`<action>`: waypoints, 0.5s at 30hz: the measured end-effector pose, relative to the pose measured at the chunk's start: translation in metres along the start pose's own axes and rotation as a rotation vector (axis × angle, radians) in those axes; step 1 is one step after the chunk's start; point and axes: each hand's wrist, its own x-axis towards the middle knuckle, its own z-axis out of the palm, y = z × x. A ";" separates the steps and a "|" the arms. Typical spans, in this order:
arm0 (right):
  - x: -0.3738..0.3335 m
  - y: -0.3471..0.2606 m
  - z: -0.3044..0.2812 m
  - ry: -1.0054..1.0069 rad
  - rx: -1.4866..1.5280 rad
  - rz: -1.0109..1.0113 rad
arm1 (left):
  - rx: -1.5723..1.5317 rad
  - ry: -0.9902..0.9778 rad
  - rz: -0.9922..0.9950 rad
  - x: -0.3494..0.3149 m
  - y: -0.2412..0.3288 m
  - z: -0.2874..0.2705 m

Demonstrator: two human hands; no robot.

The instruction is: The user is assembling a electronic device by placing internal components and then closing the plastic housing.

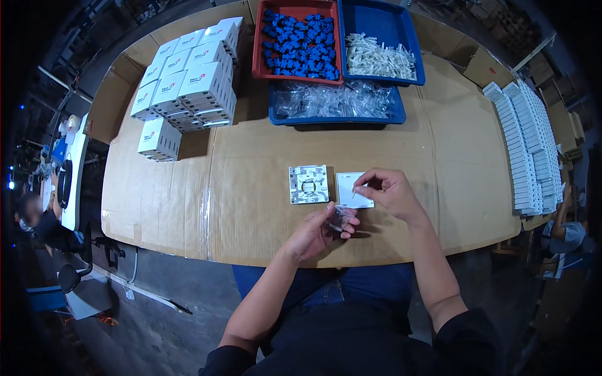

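My left hand (311,234) is closed around a small clear plastic bag (342,215) near the front of the table. Just above and to its right, my right hand (396,195) pinches thumb and forefinger together. Something thin shows at those fingertips, too small to name. Beneath the right fingers lies a flat white square piece (347,182), partly covered by them. To its left sits a square grey-and-white patterned piece (308,195) with a dark ring at its centre.
White boxes (164,135) are stacked at the back left. A red tray (258,53) holds blue parts; a blue tray (421,66) holds white pieces. Clear bags fill another blue tray (332,120). Slim white boxes (530,156) stand in rows at right. People sit on both sides.
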 end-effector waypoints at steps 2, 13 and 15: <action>-0.007 0.002 0.007 -0.012 -0.017 0.027 | 0.003 0.008 0.002 0.000 0.001 0.001; -0.011 -0.021 0.020 -0.196 -0.395 -0.154 | -0.031 0.000 0.038 -0.002 -0.006 -0.002; -0.010 -0.020 0.020 -0.266 -0.403 -0.180 | -0.026 -0.001 0.037 -0.002 -0.006 -0.001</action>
